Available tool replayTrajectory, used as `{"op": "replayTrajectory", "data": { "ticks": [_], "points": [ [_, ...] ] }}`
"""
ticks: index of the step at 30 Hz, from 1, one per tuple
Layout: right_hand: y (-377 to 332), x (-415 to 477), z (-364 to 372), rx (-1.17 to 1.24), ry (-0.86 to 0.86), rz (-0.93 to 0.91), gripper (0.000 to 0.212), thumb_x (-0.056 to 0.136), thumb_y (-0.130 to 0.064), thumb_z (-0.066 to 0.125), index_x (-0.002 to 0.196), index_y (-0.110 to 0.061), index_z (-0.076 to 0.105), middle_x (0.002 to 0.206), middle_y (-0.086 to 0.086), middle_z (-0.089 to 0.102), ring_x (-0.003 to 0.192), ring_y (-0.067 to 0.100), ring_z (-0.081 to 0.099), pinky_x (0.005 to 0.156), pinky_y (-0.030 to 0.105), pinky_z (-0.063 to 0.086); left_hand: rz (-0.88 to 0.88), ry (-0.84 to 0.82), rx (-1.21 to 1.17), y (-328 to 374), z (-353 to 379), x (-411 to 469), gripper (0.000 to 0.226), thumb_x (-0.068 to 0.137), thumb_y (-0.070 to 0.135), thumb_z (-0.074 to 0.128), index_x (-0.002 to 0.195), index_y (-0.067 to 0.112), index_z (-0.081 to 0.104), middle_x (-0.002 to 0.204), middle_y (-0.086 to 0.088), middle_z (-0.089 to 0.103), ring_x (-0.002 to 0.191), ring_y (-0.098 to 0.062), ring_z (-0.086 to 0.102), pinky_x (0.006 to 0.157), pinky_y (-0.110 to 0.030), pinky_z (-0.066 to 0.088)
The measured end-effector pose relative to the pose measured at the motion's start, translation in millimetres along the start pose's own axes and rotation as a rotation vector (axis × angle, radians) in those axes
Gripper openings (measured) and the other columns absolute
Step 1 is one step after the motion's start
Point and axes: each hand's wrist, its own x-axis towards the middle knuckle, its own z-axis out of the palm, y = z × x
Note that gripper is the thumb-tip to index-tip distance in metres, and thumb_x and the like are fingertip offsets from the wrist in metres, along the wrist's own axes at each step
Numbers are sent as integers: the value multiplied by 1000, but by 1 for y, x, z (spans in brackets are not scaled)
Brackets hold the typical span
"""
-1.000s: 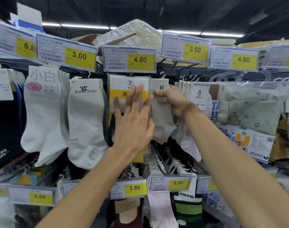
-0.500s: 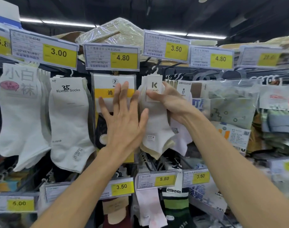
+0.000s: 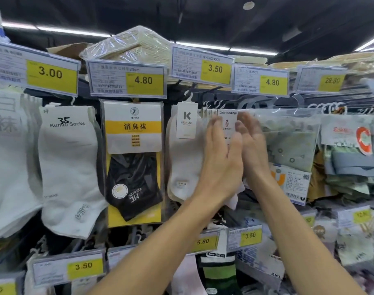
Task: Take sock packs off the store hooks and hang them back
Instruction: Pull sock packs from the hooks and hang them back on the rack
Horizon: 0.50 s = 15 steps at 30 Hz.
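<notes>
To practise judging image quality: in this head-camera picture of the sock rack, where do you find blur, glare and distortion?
Head view: motion blur smears the bare left hand and right hand; the yellow 4.80 price tag is sharp; glare streaks the clear plastic-wrapped beige bundle on top; the wide-angle lens bows the tag row.

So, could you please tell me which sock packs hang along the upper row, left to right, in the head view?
White socks with large Chinese print, white Kunao Socks pair, yellow-card black sock pack, white KUN AO socks, penguin-card pack, clear bag of green socks, red-labelled sock pack.
</notes>
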Motion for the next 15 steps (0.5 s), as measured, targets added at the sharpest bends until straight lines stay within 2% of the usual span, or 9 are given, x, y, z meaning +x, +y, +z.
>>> {"op": "replayTrajectory", "data": {
  "ticks": [2, 4, 6, 8, 10, 12, 15],
  "points": [
    [8, 13, 4, -25, -24, 56, 47, 101, -31, 47, 146, -19, 41, 148, -2, 46, 132, 8, 45, 111, 28, 35, -154, 61, -83, 2, 11, 29, 61, 107, 35, 29, 160, 18, 2, 168, 7, -4, 152, -2, -3, 125, -29, 0],
    [13, 24, 8, -13, -55, 168, 60, 93, -50, 45, 144, -19, 44, 144, 1, 51, 130, 15, 49, 113, 37, 36, -282, 130, -130, -3, 15, 53, 62, 108, 39, 27, 160, 17, 1, 168, 2, -3, 154, -11, 2, 122, -29, 3],
    [16, 35, 13, 13, -85, 296, 77, 78, -66, 41, 143, -24, 45, 143, 1, 52, 134, 19, 46, 116, 44, 31, -399, 161, -119, -11, 17, 68, 64, 107, 46, 22, 160, 19, 1, 168, -2, 3, 154, -19, 9, 122, -37, 8],
    [19, 41, 16, 48, -106, 356, 78, 75, -73, 40, 140, -31, 48, 144, -3, 52, 137, 16, 42, 119, 44, 25, -475, 195, -148, -19, 17, 77, 61, 107, 47, 20, 159, 17, 10, 167, -6, 15, 152, -23, 18, 121, -40, 12],
    [22, 44, 17, 154, -139, 404, 69, 81, -72, 46, 135, -29, 55, 135, -2, 60, 129, 17, 52, 116, 43, 33, -487, 206, -179, -29, 16, 82, 59, 107, 46, 19, 156, 13, 22, 161, -11, 29, 148, -26, 28, 121, -41, 18],
    [25, 45, 16, 324, -170, 446, 60, 90, -63, 49, 132, -21, 60, 127, 5, 66, 120, 24, 61, 110, 45, 41, -475, 183, -199, -35, 16, 83, 58, 108, 45, 17, 155, 12, 28, 158, -11, 36, 146, -26, 33, 122, -39, 21],
    [28, 45, 14, 436, -202, 450, 59, 95, -58, 44, 133, -16, 60, 128, 11, 65, 121, 29, 60, 108, 47, 43, -455, 159, -266, -37, 15, 84, 57, 108, 45, 17, 153, 13, 32, 154, -12, 43, 143, -26, 39, 121, -44, 26]
  ]
}}
